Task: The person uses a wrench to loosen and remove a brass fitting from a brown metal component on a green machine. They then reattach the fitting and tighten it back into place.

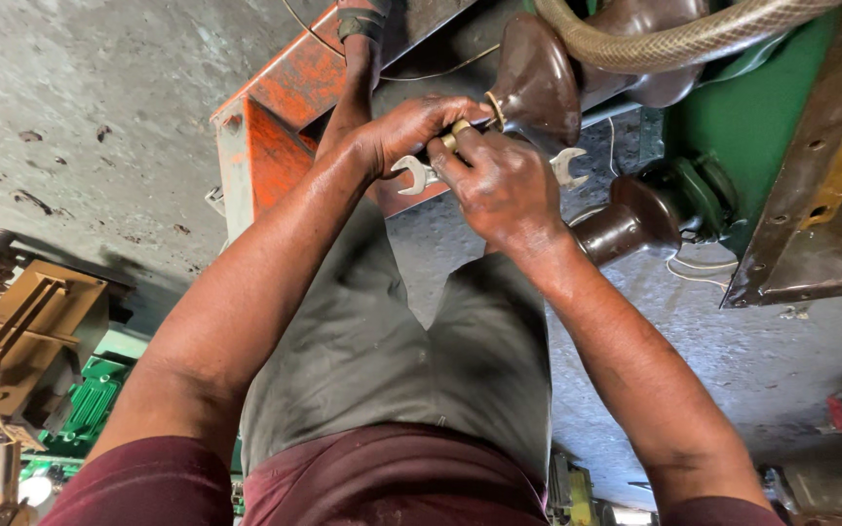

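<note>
Both hands close on one steel open-ended spanner, lying crosswise: left hand beside the brass stud of the brown insulator, right hand below.

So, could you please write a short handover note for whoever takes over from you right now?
Left hand: wrapped over the brass stud at the tip of the brown insulator, gripping the spanner.
Right hand: closed over the spanner's middle; its other open end sticks out past the hand.
Where things are: the insulator sits on the green housing, a second brown insulator below it, a ribbed hose across the top.
Done: spanner at the stud.
Left: whether the fitting is tight or loose cannot be told.
</note>
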